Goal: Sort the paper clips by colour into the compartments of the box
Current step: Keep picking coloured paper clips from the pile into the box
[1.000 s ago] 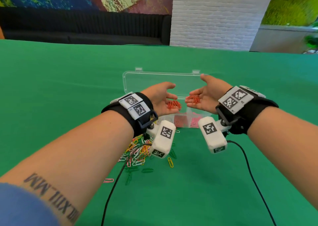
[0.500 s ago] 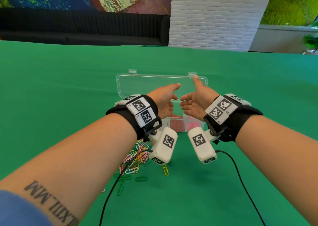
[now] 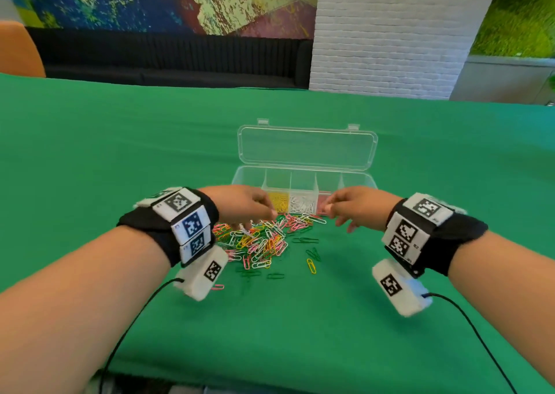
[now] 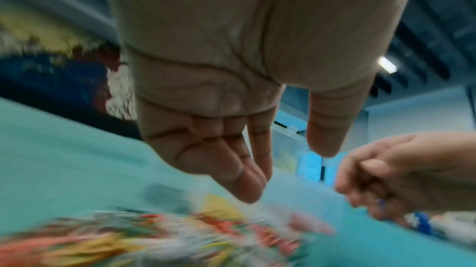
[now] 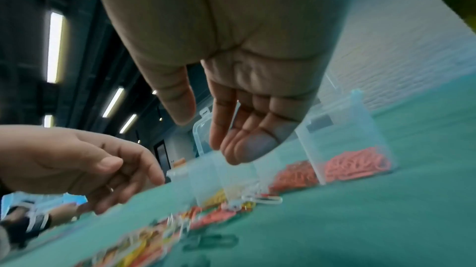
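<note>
A clear plastic box (image 3: 360,180) stands with its lid (image 3: 306,147) folded back. Yellow clips (image 3: 277,203) and white clips (image 3: 303,204) fill two middle compartments. The right wrist view also shows orange-red clips (image 5: 296,175) and pink clips (image 5: 358,165) in the box. A mixed pile of paper clips (image 3: 261,240) lies just in front of it. My left hand (image 3: 270,213) hovers palm down over the pile's far left. My right hand (image 3: 335,215) hovers at the pile's far right. Both hands have loose fingers (image 4: 247,190) (image 5: 239,149) and hold nothing.
Green cloth (image 3: 300,318) covers the table to its near edge. Several green clips and one yellow clip (image 3: 311,266) lie scattered right of the pile; a pink clip (image 3: 217,287) lies by my left wrist. Black cables (image 3: 468,321) trail from both wrists.
Both hands held red clips palm up over the box, came together above it, then turned palm down and dropped to the pile. The red clips are gone from my palms.
</note>
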`<move>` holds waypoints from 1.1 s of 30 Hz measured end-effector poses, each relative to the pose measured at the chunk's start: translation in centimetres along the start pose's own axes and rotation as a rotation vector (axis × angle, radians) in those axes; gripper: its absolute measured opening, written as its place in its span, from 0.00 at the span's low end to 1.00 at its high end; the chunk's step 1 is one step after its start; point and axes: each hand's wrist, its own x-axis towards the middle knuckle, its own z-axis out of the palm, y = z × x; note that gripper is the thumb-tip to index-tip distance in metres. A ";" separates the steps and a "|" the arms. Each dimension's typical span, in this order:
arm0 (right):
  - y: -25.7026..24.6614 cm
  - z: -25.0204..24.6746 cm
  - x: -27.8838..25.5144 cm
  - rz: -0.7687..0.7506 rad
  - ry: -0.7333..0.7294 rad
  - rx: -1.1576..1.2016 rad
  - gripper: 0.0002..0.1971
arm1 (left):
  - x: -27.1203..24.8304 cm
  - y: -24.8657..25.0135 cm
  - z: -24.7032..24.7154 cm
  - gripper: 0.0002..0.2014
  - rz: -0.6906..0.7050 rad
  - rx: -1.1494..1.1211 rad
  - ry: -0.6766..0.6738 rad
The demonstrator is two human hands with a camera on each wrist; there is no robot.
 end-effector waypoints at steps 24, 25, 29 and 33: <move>-2.5 4.5 0.7 -0.074 0.018 -0.659 0.19 | -0.5 -6.3 1.2 0.30 -0.076 0.388 0.068; -2.6 4.4 0.9 -0.087 0.017 -0.651 0.17 | -0.6 -6.2 1.2 0.28 -0.034 0.361 0.088; -2.5 4.6 1.5 -0.073 -0.059 -0.675 0.13 | -1.0 -5.8 1.4 0.14 0.151 0.272 0.082; -1.8 4.8 1.7 -0.086 -0.036 -0.663 0.09 | -1.1 -5.3 2.2 0.04 0.237 0.283 -0.058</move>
